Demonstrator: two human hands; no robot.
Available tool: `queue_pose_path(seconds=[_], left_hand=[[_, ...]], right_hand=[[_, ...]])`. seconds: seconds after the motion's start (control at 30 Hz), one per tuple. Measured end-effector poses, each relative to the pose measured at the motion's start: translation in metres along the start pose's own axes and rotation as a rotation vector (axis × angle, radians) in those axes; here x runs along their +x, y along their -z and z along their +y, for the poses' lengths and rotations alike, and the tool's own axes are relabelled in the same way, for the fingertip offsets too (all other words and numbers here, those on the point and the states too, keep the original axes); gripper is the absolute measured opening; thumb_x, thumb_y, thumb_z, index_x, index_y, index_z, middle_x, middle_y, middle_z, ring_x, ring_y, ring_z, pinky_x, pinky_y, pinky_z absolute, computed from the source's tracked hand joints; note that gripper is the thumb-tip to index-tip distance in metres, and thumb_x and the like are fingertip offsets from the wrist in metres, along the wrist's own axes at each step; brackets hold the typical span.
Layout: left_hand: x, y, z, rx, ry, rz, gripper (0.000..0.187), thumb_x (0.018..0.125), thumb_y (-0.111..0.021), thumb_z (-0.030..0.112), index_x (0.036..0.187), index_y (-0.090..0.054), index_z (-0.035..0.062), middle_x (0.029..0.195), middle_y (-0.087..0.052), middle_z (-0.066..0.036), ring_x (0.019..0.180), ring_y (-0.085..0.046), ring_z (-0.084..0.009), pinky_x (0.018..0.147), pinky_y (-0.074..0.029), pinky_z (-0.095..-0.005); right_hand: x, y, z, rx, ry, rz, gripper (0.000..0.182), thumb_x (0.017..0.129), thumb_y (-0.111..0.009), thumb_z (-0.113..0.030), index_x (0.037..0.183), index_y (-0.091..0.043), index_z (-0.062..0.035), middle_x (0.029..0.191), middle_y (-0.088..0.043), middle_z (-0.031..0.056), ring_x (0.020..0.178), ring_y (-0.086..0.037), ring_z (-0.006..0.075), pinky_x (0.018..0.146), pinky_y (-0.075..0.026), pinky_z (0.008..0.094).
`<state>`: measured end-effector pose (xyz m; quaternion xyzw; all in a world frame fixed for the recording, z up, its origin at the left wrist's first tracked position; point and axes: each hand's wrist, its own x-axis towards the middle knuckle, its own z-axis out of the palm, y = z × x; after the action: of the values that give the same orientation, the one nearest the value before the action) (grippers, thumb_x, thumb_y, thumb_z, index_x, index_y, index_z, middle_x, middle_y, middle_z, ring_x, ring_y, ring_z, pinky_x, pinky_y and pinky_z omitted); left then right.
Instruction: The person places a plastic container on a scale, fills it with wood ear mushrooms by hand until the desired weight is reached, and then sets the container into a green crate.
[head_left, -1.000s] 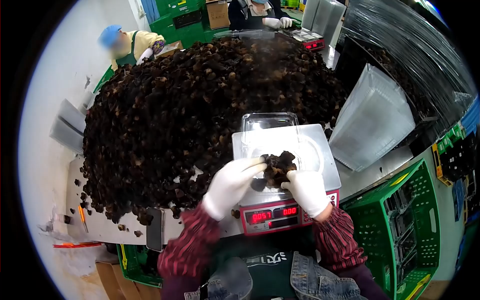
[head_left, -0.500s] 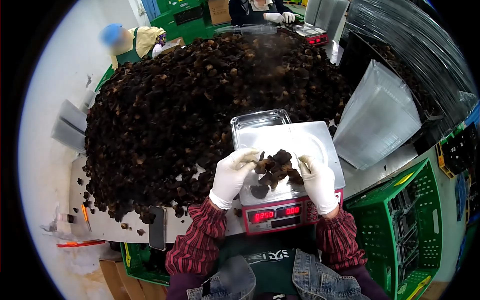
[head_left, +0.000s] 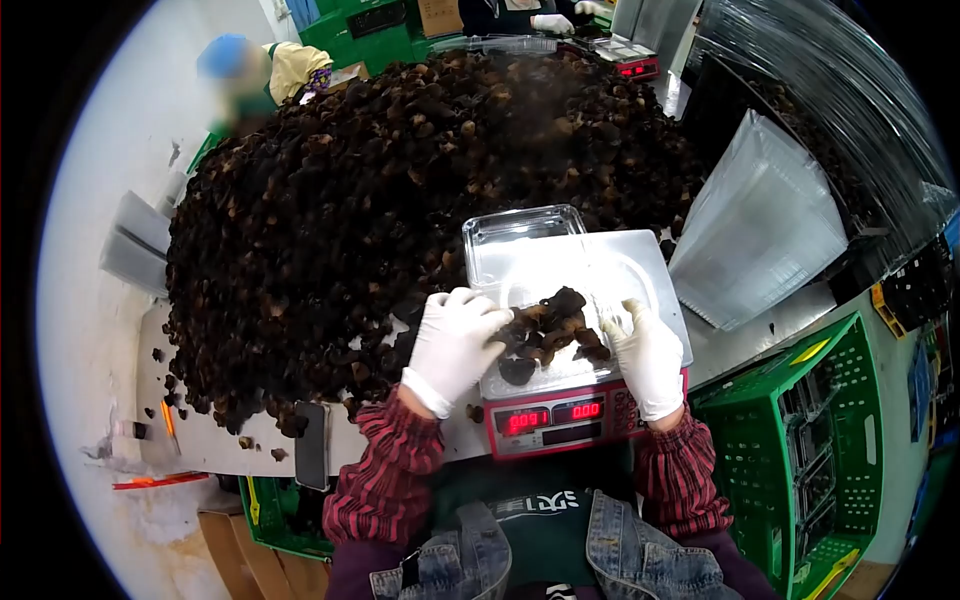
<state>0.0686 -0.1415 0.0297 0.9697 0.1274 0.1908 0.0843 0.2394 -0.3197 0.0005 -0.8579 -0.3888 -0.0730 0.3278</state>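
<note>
Dark, curled pieces of what look like wood ear fungus (head_left: 555, 328) lie in a clear plastic tray (head_left: 560, 378) on a red and silver digital scale (head_left: 650, 270). The left display reads about 0.091, the other 0.00. At the tray's left side is my left hand (head_left: 452, 345), white-gloved, its fingers bent and apart with the tips beside the fungus. My right hand (head_left: 648, 362), gloved too, is at the tray's right side, thumb and fingers apart, nothing visible between them. Behind the tray, a clear plastic lid or second tray (head_left: 525, 222) extends past the scale's back left corner.
A large heap of dark fungus (head_left: 350, 200) covers most of the table. Stacked clear trays (head_left: 765, 225) stand right of the scale. A green crate (head_left: 735, 440) sits at lower right, a phone (head_left: 312, 445) at the table's front edge. Two people work across the heap.
The left display has dropped from about 0.250 to 0.091. My left hand has shifted slightly left, my right slightly right. The fungus stays in the tray.
</note>
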Motion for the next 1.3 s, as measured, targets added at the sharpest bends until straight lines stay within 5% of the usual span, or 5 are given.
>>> queue_pose_path(seconds=[0.43,0.8,0.97,1.1,1.3], left_hand=[[-0.008,-0.017,0.01,0.257,0.0,-0.029,0.019,0.068,-0.072,0.018,0.087,-0.07,0.0135,0.089,-0.063,0.002,0.093,-0.053,-0.0214,0.086,-0.036,-0.0389],[-0.015,-0.009,-0.012,-1.03,0.523,0.022,0.02,0.084,-0.063,0.002,0.102,-0.07,0.0019,0.086,-0.066,-0.003,0.087,-0.06,-0.0126,0.076,-0.048,-0.0265],[-0.009,-0.007,0.007,-0.84,0.441,0.031,0.031,0.081,-0.064,0.002,0.112,-0.067,0.0051,0.1,-0.067,-0.01,0.087,-0.062,-0.0179,0.078,-0.05,-0.0279],[-0.019,-0.01,0.005,-0.487,0.14,0.222,0.045,0.077,-0.068,0.005,0.121,-0.063,0.0126,0.12,-0.059,-0.011,0.109,-0.056,-0.0296,0.097,-0.044,-0.0359],[-0.067,0.006,-0.121,0.155,0.787,0.006,0.053,0.08,-0.067,0.04,0.13,-0.057,0.0234,0.138,-0.045,-0.015,0.128,-0.04,-0.0357,0.101,-0.034,-0.055]], right_hand=[[-0.01,-0.003,-0.004,0.024,-0.105,-0.105,0.024,0.083,-0.067,-0.022,0.094,-0.067,-0.001,0.08,-0.066,0.0211,0.075,-0.066,0.0356,0.067,-0.052,0.041],[-0.012,-0.006,0.009,0.093,-0.09,-0.065,0.024,0.086,-0.068,-0.02,0.1,-0.067,0.0,0.062,-0.058,0.0164,0.052,-0.055,0.0246,0.054,-0.044,0.0352],[-0.011,0.001,0.004,0.132,-0.156,-0.121,0.027,0.086,-0.067,-0.02,0.102,-0.066,0.002,0.064,-0.06,0.0167,0.054,-0.055,0.0194,0.055,-0.045,0.0328],[-0.011,0.001,0.014,0.183,-0.074,-0.072,0.023,0.086,-0.066,-0.018,0.098,-0.065,0.0016,0.072,-0.062,0.0236,0.063,-0.063,0.0353,0.058,-0.048,0.0381],[-0.012,0.021,0.017,0.449,-0.374,-0.081,0.02,0.093,-0.061,-0.014,0.101,-0.066,0.0032,0.066,-0.056,0.0005,0.048,-0.043,0.0047,0.044,-0.034,0.0212]])
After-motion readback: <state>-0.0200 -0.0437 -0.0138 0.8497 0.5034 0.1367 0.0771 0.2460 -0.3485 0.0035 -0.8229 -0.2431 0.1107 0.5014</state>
